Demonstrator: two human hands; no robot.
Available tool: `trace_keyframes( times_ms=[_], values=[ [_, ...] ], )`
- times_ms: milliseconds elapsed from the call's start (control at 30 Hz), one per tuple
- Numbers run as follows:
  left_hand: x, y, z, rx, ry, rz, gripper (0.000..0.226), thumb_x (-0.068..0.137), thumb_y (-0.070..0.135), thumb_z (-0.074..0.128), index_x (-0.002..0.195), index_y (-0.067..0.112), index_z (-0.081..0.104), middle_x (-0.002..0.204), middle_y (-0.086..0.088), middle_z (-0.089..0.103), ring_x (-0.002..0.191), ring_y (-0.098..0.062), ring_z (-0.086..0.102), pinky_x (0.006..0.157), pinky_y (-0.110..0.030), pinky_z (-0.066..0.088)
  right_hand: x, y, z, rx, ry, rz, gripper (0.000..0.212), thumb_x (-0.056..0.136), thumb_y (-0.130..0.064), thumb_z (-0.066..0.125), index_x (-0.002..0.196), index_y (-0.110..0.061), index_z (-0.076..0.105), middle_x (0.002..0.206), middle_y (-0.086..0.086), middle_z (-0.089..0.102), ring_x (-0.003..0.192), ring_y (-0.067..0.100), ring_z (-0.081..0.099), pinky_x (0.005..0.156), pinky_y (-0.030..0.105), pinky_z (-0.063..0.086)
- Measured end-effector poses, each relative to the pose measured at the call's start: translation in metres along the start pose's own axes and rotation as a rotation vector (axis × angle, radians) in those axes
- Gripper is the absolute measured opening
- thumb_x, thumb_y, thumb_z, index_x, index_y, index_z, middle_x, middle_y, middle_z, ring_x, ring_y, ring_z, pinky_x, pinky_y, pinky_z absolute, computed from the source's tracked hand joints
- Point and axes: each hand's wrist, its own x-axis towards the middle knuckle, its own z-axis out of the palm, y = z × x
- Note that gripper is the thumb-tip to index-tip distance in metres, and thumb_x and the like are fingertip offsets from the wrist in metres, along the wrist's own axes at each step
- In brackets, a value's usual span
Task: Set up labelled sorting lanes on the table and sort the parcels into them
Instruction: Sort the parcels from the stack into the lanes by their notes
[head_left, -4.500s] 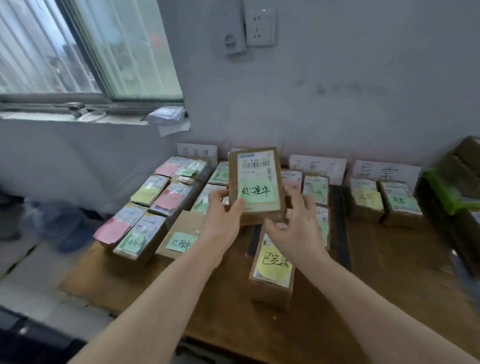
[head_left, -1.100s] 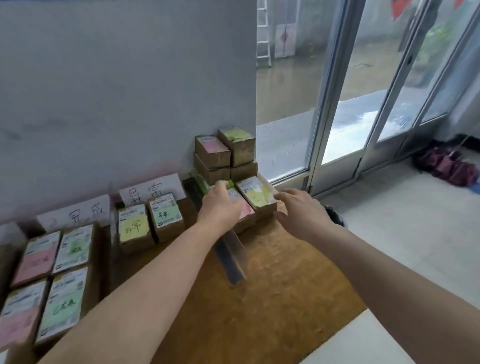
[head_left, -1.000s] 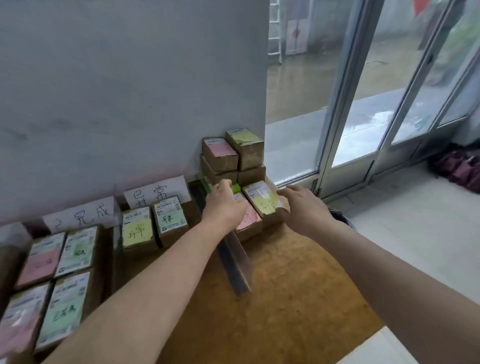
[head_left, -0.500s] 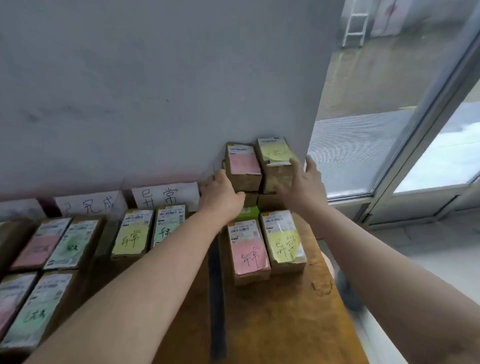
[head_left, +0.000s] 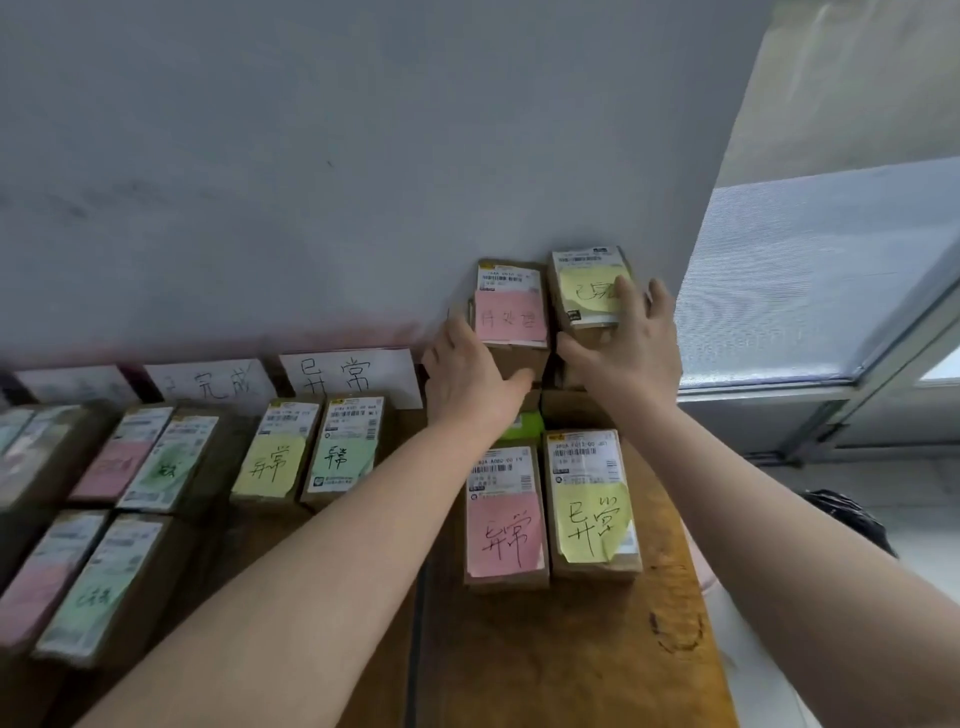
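Now gripped: pink-note parcel (head_left: 511, 317) by L hand (head_left: 467, 374), yellow-note parcel (head_left: 587, 291) by R hand (head_left: 628, 348); best lifted straight up, lower boxes (head_left: 576, 408) under palms undisturbed

Parcel sorting room, labelled parcels (head_left: 592, 519), lane signs (head_left: 353, 375)

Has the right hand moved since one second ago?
Yes. The right hand went from the flat yellow-note parcel back toward the wall, onto the stacked yellow-note parcel.
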Motion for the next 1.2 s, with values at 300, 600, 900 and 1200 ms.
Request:
trace_keyframes(
  times_ms=[300, 600, 900, 1200],
  values=[
    [0.012, 0.034, 0.021, 0.188, 0.101, -0.042, 0.123, 0.058, 0.078, 0.072, 0.146, 0.009, 0.02, 0.139, -0.015, 0.041, 0.126, -0.034, 0.04, 0.099, -0.045, 0.038, -0.033, 0.029, -0.031, -0.018, 0.041, -0.129, 0.095, 0.074, -0.057, 0.066, 0.151, -0.022, 0.023, 0.16, 0.007, 0.009, 0.144, 0.028, 0.017, 0.112, 0.048, 0.031],
    [0.013, 0.024, 0.016, 0.155, 0.173, -0.117, 0.108, 0.069, 0.061, 0.074, 0.146, 0.009, 0.02, 0.137, -0.016, 0.044, 0.124, -0.035, 0.041, 0.099, -0.046, 0.038, -0.043, 0.03, -0.032, -0.008, 0.001, -0.14, 0.094, 0.076, -0.052, 0.07, 0.151, -0.021, 0.023, 0.16, 0.006, 0.009, 0.144, 0.027, 0.016, 0.11, 0.045, 0.03],
    [-0.078, -0.048, -0.063, -0.021, 0.188, -0.08, 0.098, 0.073, 0.051, 0.078, 0.148, 0.022, 0.023, 0.144, -0.006, 0.037, 0.132, -0.026, 0.034, 0.104, -0.042, 0.037, -0.107, -0.008, -0.041, 0.024, -0.137, -0.242, 0.099, 0.076, -0.057, 0.07, 0.153, -0.028, 0.015, 0.16, -0.005, 0.004, 0.147, 0.02, 0.011, 0.111, 0.046, 0.031],
    [-0.188, -0.157, -0.141, -0.011, 0.21, -0.176, 0.1, 0.073, 0.054, 0.078, 0.15, 0.026, 0.02, 0.151, -0.003, 0.031, 0.139, -0.024, 0.029, 0.109, -0.044, 0.034, -0.209, -0.07, -0.034, 0.073, -0.273, -0.381, 0.1, 0.076, -0.056, 0.071, 0.154, -0.027, 0.015, 0.159, -0.011, 0.007, 0.145, 0.016, 0.015, 0.112, 0.04, 0.031]
  ],
)
